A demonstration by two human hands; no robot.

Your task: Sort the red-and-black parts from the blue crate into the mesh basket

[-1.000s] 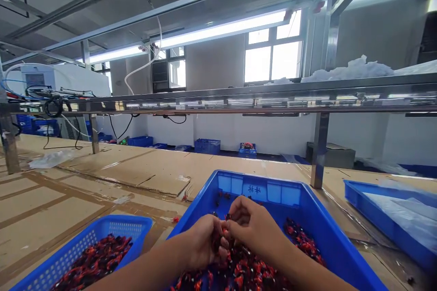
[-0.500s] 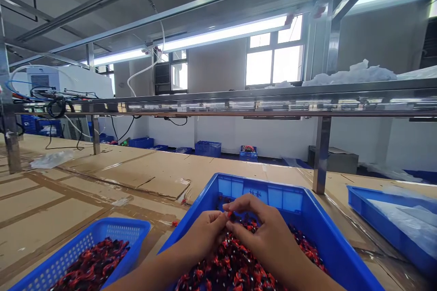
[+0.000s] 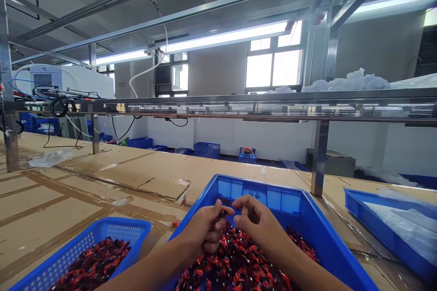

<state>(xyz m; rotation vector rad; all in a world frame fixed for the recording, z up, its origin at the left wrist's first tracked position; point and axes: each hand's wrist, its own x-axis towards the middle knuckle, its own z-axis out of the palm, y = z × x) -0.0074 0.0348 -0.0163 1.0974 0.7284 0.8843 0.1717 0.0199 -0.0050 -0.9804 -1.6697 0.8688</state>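
Note:
A large blue plastic bin (image 3: pixel 273 195) stands in front of me, filled with small red and black parts (image 3: pixel 239 263). Both hands are over the pile near its far wall. My left hand (image 3: pixel 205 229) is curled, with a small dark part pinched between thumb and fingers. My right hand (image 3: pixel 261 227) is curled too, its fingertips closed on a small dark part. The two hands nearly touch. A smaller blue mesh basket (image 3: pixel 112 232) at the lower left holds more red and black parts (image 3: pixel 92 266).
The bench is covered with taped cardboard sheets (image 3: pixel 119 177). A shallow blue tray (image 3: pixel 368 211) with clear plastic bags lies at the right. A steel post (image 3: pixel 319 157) carries a shelf overhead. Blue baskets line the far wall, and cables and a machine sit at the far left.
My hands have lifted slightly off the pile and drawn a little apart, each now pinching a small part. The camera has tilted a little.

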